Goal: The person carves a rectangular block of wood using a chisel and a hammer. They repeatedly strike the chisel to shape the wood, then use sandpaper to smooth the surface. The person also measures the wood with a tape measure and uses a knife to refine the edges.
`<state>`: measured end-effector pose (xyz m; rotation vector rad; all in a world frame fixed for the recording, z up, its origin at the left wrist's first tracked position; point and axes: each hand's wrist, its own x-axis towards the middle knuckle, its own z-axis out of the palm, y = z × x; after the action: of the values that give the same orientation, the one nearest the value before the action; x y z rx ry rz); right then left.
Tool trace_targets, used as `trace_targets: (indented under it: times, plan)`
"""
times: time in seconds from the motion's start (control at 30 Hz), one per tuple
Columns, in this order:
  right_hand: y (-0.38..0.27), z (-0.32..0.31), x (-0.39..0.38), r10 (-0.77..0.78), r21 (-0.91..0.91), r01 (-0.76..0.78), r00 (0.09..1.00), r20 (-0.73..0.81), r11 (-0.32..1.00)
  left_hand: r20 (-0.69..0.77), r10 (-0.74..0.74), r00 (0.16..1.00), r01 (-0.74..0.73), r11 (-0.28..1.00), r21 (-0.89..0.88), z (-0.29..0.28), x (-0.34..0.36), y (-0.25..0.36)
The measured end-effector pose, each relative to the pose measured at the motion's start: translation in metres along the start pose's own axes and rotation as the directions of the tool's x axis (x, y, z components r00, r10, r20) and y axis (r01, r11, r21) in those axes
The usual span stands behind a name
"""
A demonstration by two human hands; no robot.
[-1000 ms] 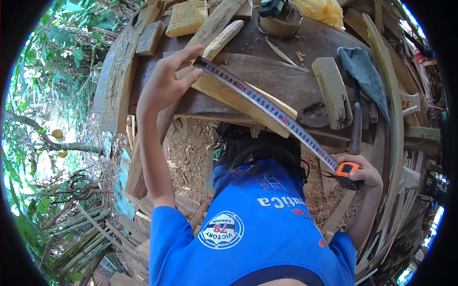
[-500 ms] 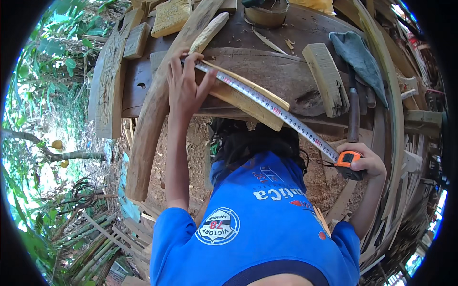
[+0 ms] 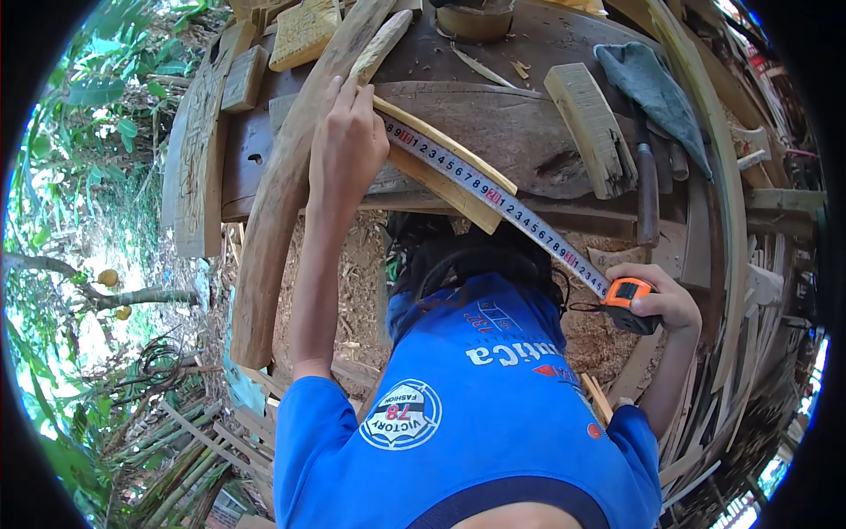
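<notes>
An orange and black tape measure (image 3: 633, 304) sits in my right hand (image 3: 667, 302), which is closed around its case. From it the pale blade (image 3: 493, 196) stretches up and left, along a pale length of wood (image 3: 476, 214), whose near end overhangs the bench edge. My left hand (image 3: 350, 145) has its fingers together at the other end of the blade, pinching it at the wood; the blade's tip is hidden under the hand. Beside that hand runs a long, curved brown timber (image 3: 280, 207). A rough pale stick (image 3: 383, 44) lies just beyond my fingertips.
The dark wooden bench (image 3: 529, 57) carries a weathered block (image 3: 590, 128), a grey-blue cloth (image 3: 652, 93) and a wooden tool handle (image 3: 648, 194) at right. Several boards, one a thick plank (image 3: 207, 150), stand at left. A round container (image 3: 476, 22) is at the back.
My left hand has turned and its spread fingers have drawn together over the blade's end. The tape case has moved slightly left in view, with my right hand still round it.
</notes>
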<state>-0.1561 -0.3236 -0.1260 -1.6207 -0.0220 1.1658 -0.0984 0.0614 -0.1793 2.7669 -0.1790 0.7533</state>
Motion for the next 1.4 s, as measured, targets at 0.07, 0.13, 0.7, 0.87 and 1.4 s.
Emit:
trace_targets:
  times: [0.07,0.13,0.7,0.87,1.4]
  plan:
    - [0.0,0.0,-0.001,-0.002,-0.002,0.002,1.0,-0.001,1.0,0.014,-0.004,1.0,0.004,1.0,-0.006,-0.002,0.001,0.001]
    - [0.0,-0.001,0.0,-0.009,-0.013,0.009,1.0,0.013,1.0,0.016,0.001,1.0,-0.001,1.0,-0.016,-0.002,0.001,0.0]
    - [-0.002,-0.002,0.001,0.033,-0.061,-0.033,0.999,-0.005,0.998,0.445,0.032,0.895,-0.021,0.999,-0.03,-0.007,0.01,0.03]
    - [-0.005,-0.002,0.001,0.049,-0.076,-0.048,0.999,0.006,0.996,0.429,0.013,0.903,-0.016,1.0,0.003,0.002,0.009,0.031]
    - [-0.005,0.002,0.004,-0.005,0.002,0.005,0.999,0.037,1.0,0.497,-0.014,0.868,-0.003,0.999,0.034,0.001,0.014,0.033]
